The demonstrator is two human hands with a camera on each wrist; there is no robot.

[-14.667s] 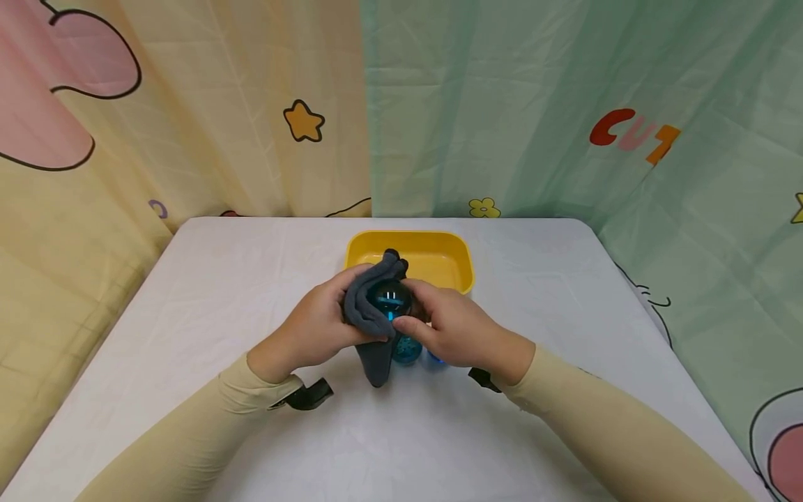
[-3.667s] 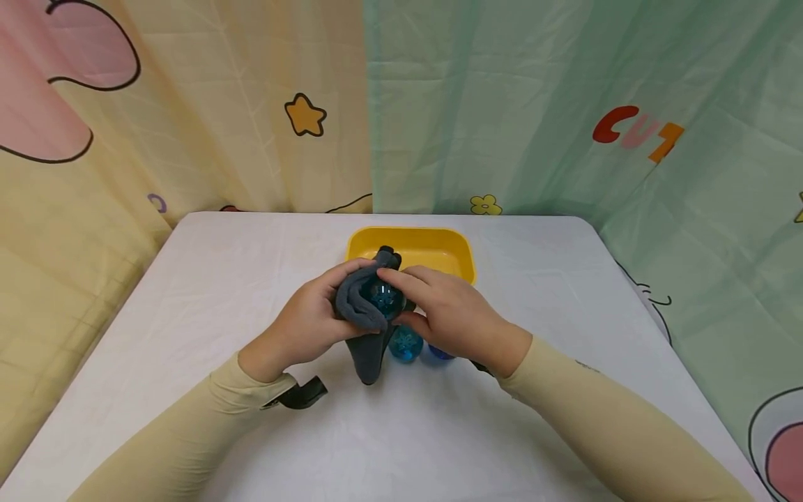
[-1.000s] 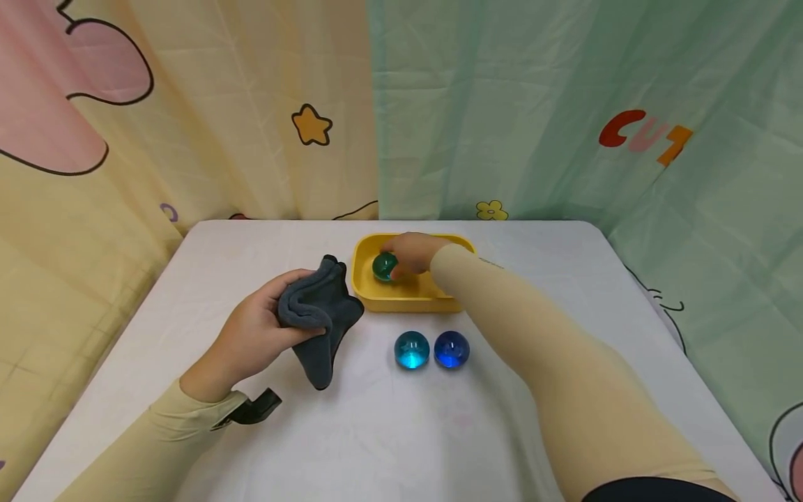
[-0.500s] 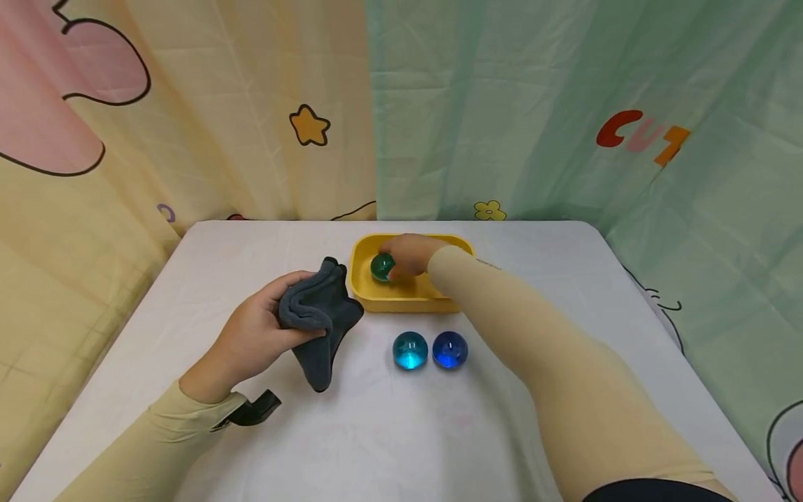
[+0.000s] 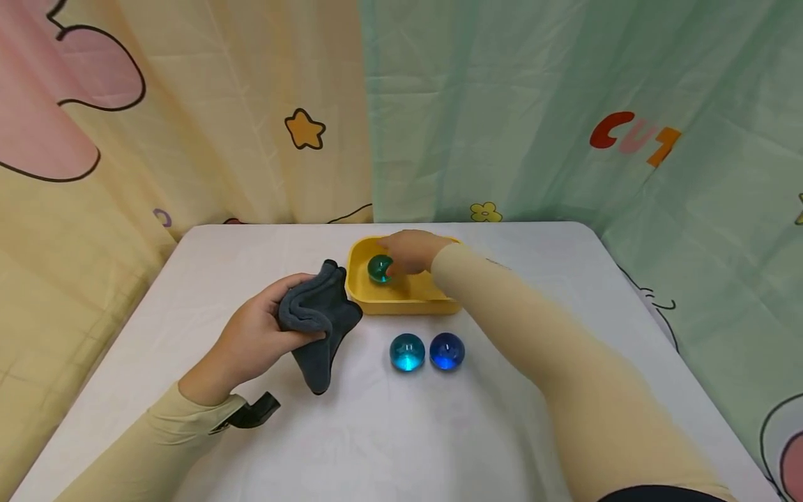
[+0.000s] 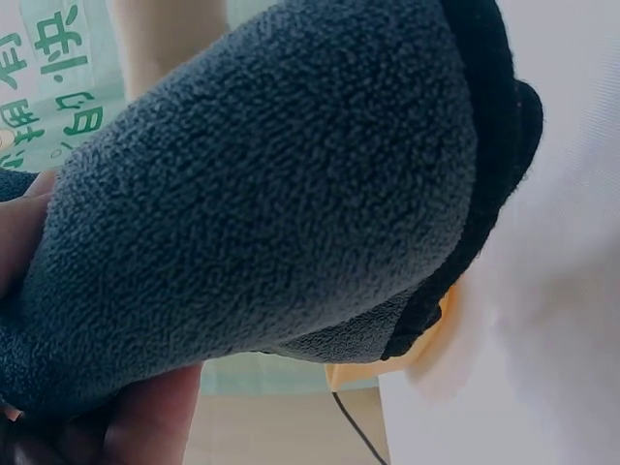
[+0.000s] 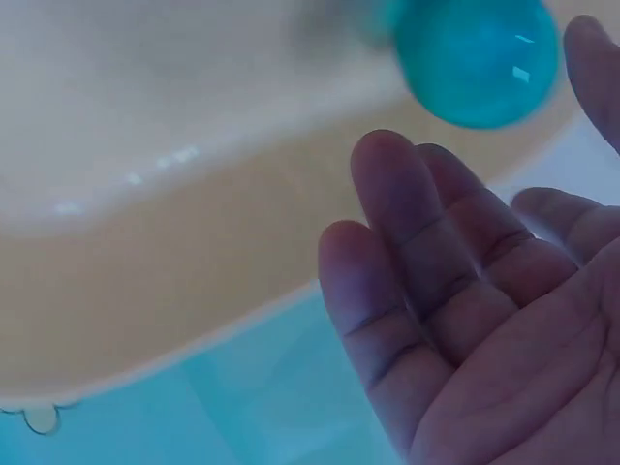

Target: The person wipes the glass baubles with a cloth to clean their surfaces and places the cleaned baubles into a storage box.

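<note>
Green ball [image 5: 380,268] is seen inside the yellow tray [image 5: 401,301], at 12 o'clock on the table [image 5: 439,432]. The right hand [image 5: 410,252] is beside it, its grip loose and open. A grey cloth [image 5: 316,321] is clutched in the left hand [image 5: 254,341], at 9 o'clock of two blue balls [image 5: 426,351].

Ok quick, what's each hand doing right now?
Left hand: grips the grey cloth.
Right hand: open over the yellow tray, fingers relaxed, green ball beside its fingertips, not gripped.

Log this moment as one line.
left hand: grips grey cloth | right hand: open beside green ball | ball: in yellow tray
</note>
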